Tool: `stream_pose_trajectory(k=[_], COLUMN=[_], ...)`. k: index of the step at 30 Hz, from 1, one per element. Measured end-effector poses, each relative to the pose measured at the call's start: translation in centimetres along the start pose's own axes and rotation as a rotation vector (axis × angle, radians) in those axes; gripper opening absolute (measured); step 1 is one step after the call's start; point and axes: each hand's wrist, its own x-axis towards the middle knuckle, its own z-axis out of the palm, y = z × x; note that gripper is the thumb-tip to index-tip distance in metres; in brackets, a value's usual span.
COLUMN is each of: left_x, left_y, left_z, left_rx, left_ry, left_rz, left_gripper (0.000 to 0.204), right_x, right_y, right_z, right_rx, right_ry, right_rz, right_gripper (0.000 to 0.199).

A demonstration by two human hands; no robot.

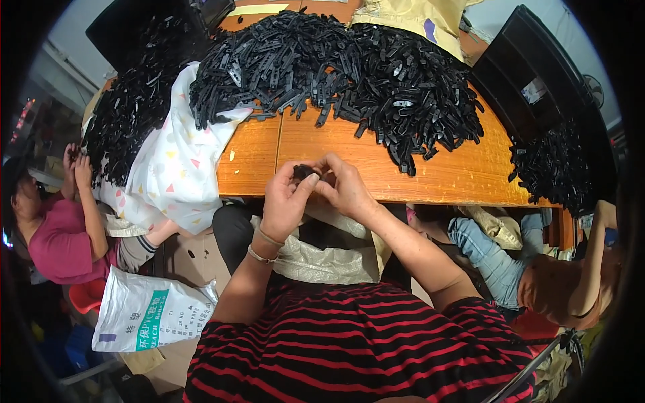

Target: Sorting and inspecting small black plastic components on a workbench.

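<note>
My left hand [282, 201] and my right hand [346, 185] meet in front of the table's near edge. Between their fingertips is a small black plastic piece [304, 172], partly covered by the thumbs. Both hands are closed on it, fingers bent and thumbs close together. Beyond them, a large heap of narrow black plastic pieces [269, 64] spreads over the orange-brown wooden table [322, 158]. Below my wrists, an open pale woven sack [329, 263] lies at my lap.
A patterned white cloth [185, 151] drapes over the table's left edge. Co-workers sit at left, in a magenta shirt [70, 238], and at right, in an orange-brown top [561, 285]. A printed white sack [151, 316] lies on the floor. Black bins [537, 74] hold more pieces.
</note>
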Motion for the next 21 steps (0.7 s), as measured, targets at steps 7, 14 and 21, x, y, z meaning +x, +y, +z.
stream_pose_trajectory(k=[7, 14, 21], left_x=[-0.1, -0.3, 0.3], left_y=[0.9, 0.5, -0.1], left_z=[-0.1, 1.0, -1.2], left_rx=[0.128, -0.075, -0.015], left_ry=[-0.036, 0.059, 0.048], left_rz=[0.153, 0.130, 0.040], left_gripper=[0.020, 0.020, 0.022], right_x=[-0.7, -0.1, -0.2], right_y=[-1.8, -0.9, -2.4], right_z=[-0.5, -1.2, -0.6], right_rx=[-0.052, -0.266, -0.248], right_ry=[0.112, 0.141, 0.068], right_rz=[-0.181, -0.375, -0.333], right_gripper=[0.033, 0.034, 0.034])
